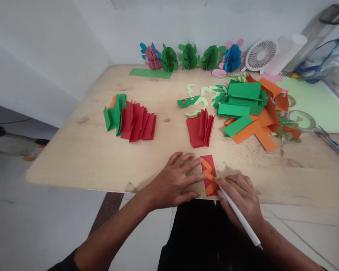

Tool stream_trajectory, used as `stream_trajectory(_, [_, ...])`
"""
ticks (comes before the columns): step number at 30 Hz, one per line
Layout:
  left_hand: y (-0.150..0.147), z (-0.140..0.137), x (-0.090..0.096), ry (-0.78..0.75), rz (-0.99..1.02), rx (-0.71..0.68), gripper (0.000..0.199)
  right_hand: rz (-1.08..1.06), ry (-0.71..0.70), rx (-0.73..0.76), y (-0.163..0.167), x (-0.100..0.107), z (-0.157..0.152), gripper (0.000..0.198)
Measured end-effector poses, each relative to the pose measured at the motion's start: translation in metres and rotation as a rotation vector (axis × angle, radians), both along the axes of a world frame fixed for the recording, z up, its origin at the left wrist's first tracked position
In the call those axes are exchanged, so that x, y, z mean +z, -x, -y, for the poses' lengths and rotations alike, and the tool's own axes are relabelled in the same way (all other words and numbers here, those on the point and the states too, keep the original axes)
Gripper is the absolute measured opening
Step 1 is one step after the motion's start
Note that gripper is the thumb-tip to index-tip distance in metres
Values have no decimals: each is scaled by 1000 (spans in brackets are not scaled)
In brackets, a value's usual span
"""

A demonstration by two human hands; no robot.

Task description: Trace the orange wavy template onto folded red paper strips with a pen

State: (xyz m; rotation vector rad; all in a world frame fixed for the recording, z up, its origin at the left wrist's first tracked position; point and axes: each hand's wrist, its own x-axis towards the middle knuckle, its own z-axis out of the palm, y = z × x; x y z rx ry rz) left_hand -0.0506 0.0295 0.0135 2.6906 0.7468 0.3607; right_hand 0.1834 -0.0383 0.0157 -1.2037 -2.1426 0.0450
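A red folded paper piece (210, 161) lies at the table's front edge, and an orange wavy paper cutout (208, 174) rests on top of it. My left hand (178, 178) is spread flat, its fingertips touching the left side of the cutout. In my right hand (243, 195) is a white pen (238, 212), its tip at the cutout's right edge over the red paper. Just beyond stand a few folded red papers (196, 131). Further left is a row of folded red papers (137, 122) beside folded green papers (113, 116).
Green strips (244, 90) and orange strips (264, 131) are heaped at the right, near pale green curved scraps (202, 101). Several honeycomb paper figures (189, 55) line the wall beside a small white fan (261, 55). A craft knife (335, 145) lies at far right.
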Motion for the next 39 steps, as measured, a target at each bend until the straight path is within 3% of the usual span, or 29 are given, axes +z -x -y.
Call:
stream_trajectory(7, [0,0,2,22,4,16,43,-276,304,-60,9,22,-20,24])
stream_trajectory(14, [0,-1,4,50,-9,20,45,-321,438,-193,20,11,-34,11])
stream_trajectory(39, [0,-2,3,60,-5,15,50,-179,271,-95,23,15,-38,11])
